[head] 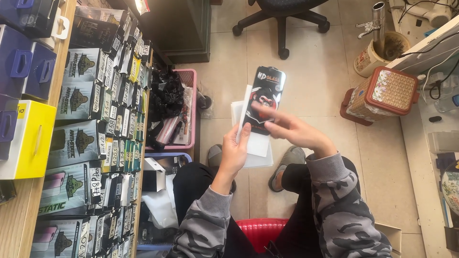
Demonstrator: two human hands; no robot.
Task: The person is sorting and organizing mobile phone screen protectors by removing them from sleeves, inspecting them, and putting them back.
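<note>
- Shelf along the left edge: wooden, packed with rows of flat boxed packets too many to count; its near and far ends are cut off.
- Pink basket on the tiled floor beside the shelf, partly hidden by black bags.
- Woven stool, red-rimmed, by the right-hand counter.
- Left hand grips the lower edge of one glossy black packet with white sheets behind, held above the floor.
- Right hand, fingers spread, touches the packet's front.
</note>
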